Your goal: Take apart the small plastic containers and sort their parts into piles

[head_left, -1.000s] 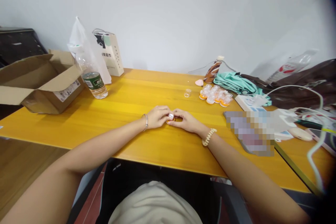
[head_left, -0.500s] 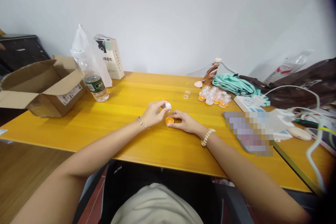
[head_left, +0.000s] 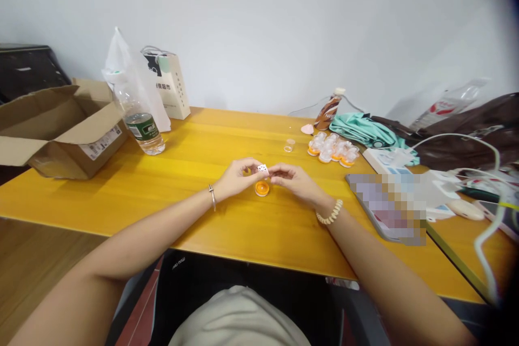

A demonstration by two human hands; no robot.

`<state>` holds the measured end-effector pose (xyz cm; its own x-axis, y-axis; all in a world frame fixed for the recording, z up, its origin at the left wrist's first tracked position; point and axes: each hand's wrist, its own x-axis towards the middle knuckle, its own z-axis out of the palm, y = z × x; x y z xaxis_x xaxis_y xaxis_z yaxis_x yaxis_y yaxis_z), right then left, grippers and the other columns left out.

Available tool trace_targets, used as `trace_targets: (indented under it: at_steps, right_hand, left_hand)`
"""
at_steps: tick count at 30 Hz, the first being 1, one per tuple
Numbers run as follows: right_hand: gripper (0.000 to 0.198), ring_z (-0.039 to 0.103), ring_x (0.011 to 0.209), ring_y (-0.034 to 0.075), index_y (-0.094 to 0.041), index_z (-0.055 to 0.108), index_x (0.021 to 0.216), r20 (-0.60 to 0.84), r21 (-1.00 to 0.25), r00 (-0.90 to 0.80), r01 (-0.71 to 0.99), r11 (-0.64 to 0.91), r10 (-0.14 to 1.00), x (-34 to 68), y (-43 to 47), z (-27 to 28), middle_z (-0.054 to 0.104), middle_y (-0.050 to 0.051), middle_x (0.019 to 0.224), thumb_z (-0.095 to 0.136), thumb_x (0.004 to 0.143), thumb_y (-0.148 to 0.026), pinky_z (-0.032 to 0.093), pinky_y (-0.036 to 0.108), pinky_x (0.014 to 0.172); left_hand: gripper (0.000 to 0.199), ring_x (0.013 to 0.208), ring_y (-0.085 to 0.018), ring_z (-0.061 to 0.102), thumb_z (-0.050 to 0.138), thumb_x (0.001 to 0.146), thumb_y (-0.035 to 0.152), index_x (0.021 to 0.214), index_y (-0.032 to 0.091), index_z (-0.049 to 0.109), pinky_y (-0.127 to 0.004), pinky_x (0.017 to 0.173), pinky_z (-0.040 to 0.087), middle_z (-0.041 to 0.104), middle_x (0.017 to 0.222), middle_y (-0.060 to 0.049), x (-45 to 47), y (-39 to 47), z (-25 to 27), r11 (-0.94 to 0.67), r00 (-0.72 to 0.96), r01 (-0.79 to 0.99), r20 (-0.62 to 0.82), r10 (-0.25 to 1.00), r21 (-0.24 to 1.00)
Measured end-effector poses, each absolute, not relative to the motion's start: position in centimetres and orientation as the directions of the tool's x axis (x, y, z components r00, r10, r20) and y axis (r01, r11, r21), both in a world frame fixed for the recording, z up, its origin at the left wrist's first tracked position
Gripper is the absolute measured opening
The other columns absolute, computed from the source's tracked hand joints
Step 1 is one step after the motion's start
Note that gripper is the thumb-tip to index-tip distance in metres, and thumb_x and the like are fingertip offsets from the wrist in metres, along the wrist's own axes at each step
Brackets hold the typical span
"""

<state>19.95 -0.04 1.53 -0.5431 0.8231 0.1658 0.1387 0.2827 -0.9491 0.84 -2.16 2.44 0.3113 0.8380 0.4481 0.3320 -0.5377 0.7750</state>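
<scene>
Fingers of the left hand (head_left: pixel 238 177) pinch a small white piece (head_left: pixel 263 169) with dark marks above a yellow-brown table (head_left: pixel 219 146), while the right hand (head_left: pixel 293 179), curled narrow, brings its fingertips to the piece's right edge; whether they grip it or only lie against it cannot be told. Just below, on the near side of the two hands, an orange cup (head_left: pixel 261 189) rests on the tabletop, untouched and open at the top, its hollow facing up. Work on this item appears to be partway through: the orange cup and the white piece are separate, and nothing covers the cup. Farther back, a small clear cup (head_left: pixel 289 145) stands alone, also apart from the orange one. Beside it, to the right, sits a cluster of clear-topped pieces (head_left: pixel 331 148) with orange at their bases, seemingly complete, though their insides are too small to make out. By that measure, the item at hand would still lack its clear top, and its parts remain to be joined. A brown bottle (head_left: pixel 327 112) and a folded teal cloth (head_left: pixel 360 128) lie behind the cluster; an open cardboard box (head_left: pixel 77 157) occupies the table's left end.
</scene>
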Motion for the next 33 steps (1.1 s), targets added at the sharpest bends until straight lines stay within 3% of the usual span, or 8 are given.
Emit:
trace_targets:
  at_steps: [8, 16, 22, 26, 33]
  right_hand:
    - [0.012, 0.058, 0.077, 0.013, -0.019, 0.068, 0.077, 0.195, -0.976, -0.521, -0.018, 0.218, 0.831, 18.9, -1.3, 2.2, 0.066, 0.0, 0.08, 0.066, 0.07, -0.028, 0.042, 0.028, 0.079]
    - [0.015, 0.054, 0.073, 0.01, -0.018, 0.065, 0.083, 0.166, -0.979, -0.709, -0.204, 0.026, 0.685, 19.3, -2.0, 2.3, 0.061, 0.0, 0.078, 0.065, 0.074, -0.029, 0.041, 0.026, 0.075]
    - [0.017, 0.055, 0.074, 0.011, -0.017, 0.066, 0.085, 0.14, -0.977, -0.717, -0.214, -0.025, 0.683, 19.3, -2.1, 2.3, 0.062, 0.001, 0.079, 0.066, 0.073, -0.029, 0.042, 0.027, 0.075]
    - [0.017, 0.057, 0.074, 0.011, -0.018, 0.068, 0.084, 0.116, -0.987, -0.616, -0.162, 0.019, 0.779, 19.3, -1.9, 2.6, 0.065, 0.001, 0.08, 0.064, 0.074, -0.032, 0.043, 0.026, 0.075]
    - [0.024, 0.06, 0.07, 0.013, -0.017, 0.069, 0.079, 0.119, -0.993, -0.475, -0.045, 0.111, 0.872, 18.8, -1.9, 2.8, 0.069, 0.003, 0.079, 0.062, 0.073, -0.039, 0.048, 0.028, 0.072]
  left_hand:
    - [0.019, 0.073, -0.011, 0.052, 0.059, 0.078, 0.031, 0.089, 0.018, 0.067, -0.025, 0.068, 0.043, 0.059, 0.077, -0.003, 0.8, -2.4, 2.8, -0.614, 0.35, 0.233, 0.524, 0.776, 0.754]
    - [0.021, 0.08, -0.012, 0.052, 0.054, 0.082, 0.025, 0.099, 0.02, 0.065, -0.026, 0.076, 0.043, 0.052, 0.084, -0.003, 0.8, -3.5, 3.8, -0.548, 0.48, -0.038, 0.496, 0.724, 0.836]
    - [0.014, 0.079, -0.012, 0.053, 0.06, 0.078, 0.025, 0.09, 0.018, 0.063, -0.025, 0.07, 0.045, 0.052, 0.085, -0.003, 0.8, -3.3, 3.7, -0.533, 0.462, -0.106, 0.516, 0.721, 0.84]
    - [0.016, 0.083, -0.014, 0.054, 0.064, 0.074, 0.026, 0.087, 0.017, 0.06, -0.026, 0.07, 0.044, 0.058, 0.088, -0.005, 0.4, -3.4, 4.1, -0.703, 0.422, 0.117, 0.606, 0.674, 0.701]
    - [0.019, 0.081, -0.015, 0.057, 0.051, 0.085, 0.031, 0.094, 0.016, 0.058, -0.03, 0.076, 0.045, 0.063, 0.087, -0.007, 0.1, -3.4, 3.8, -0.848, 0.52, 0.455, 0.693, 0.5, 0.271]
